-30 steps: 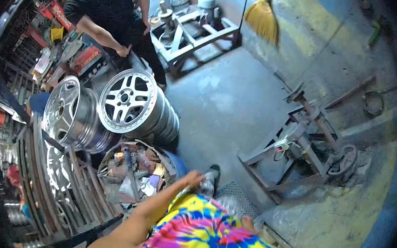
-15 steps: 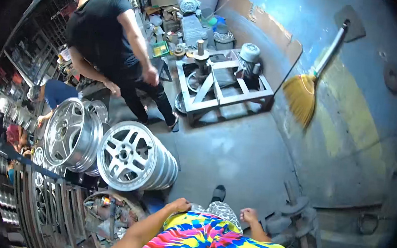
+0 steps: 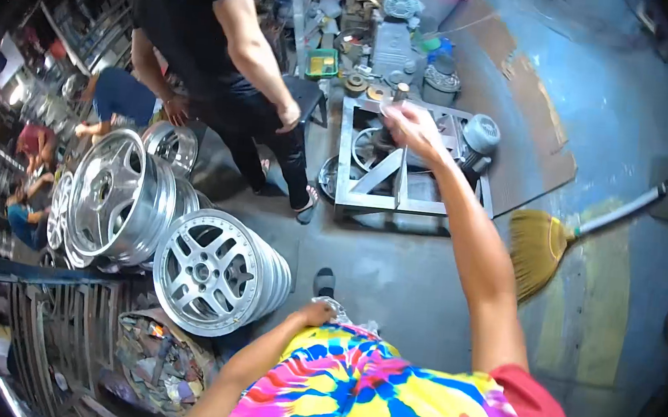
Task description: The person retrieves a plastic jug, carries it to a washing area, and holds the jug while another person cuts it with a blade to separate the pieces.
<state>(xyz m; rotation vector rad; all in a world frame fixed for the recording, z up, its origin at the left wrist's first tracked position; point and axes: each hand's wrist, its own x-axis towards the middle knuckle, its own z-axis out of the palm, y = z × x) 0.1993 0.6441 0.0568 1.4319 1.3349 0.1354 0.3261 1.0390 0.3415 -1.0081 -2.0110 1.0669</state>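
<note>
My left hand point(image 3: 314, 313) is low at my waist, beside the hem of the tie-dye shirt point(image 3: 366, 380), its fingers curled against the patterned shorts; what they hold, if anything, is hidden. My right arm is stretched forward, and my right hand point(image 3: 412, 128) is over the metal frame point(image 3: 391, 202), by the upright shaft. Its fingers are bent together near a small pale thing, too blurred to make out. A motor point(image 3: 482, 134) stands on the frame's right side.
A person in black point(image 3: 199, 27) stands ahead on the left. Stacked wheel rims point(image 3: 211, 273) stand at the left, with a scrap-filled drum point(image 3: 166, 361) below them. A yellow broom point(image 3: 539, 248) lies to the right. Other people point(image 3: 123, 100) are at the far left.
My right hand has risen from beside my waist and reached out over the frame. My left hand stays at my waist. The view has shifted, and the person in black stands nearer the frame.
</note>
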